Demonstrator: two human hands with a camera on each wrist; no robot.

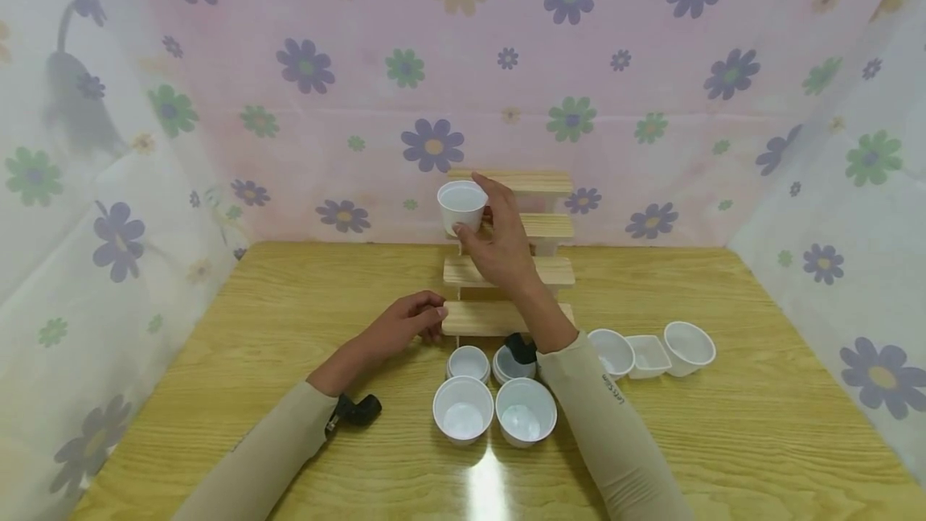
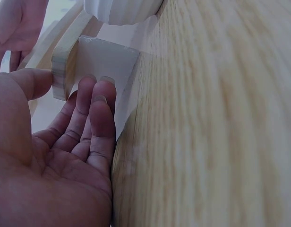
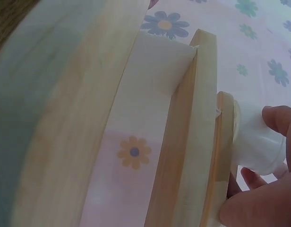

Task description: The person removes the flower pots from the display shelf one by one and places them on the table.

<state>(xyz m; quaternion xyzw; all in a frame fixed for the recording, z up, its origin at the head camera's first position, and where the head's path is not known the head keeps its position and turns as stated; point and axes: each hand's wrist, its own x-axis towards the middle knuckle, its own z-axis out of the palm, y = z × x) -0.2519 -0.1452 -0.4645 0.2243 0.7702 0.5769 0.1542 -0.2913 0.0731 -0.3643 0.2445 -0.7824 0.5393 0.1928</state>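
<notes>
My right hand [image 1: 506, 246] grips a small white cup [image 1: 461, 211] at its side, mouth up, over the left end of an upper step of a wooden stepped stand [image 1: 481, 318]. In the right wrist view the cup's base [image 3: 252, 139] is right at the edge of a step. My left hand [image 1: 405, 322] holds the left end of the lowest step. The left wrist view shows the thumb against the front edge of that board [image 2: 65, 71], with the other fingers curled behind it near a white support [image 2: 105, 59].
Two larger white tubs [image 1: 463, 418] stand before the stand, with two smaller cups [image 1: 469, 362] behind them. To the right sit a round bowl [image 1: 613, 352], a square dish [image 1: 648, 356] and another round bowl [image 1: 689, 344]. A flowered cloth [image 1: 362, 159] hangs behind the wooden table [image 1: 289, 296].
</notes>
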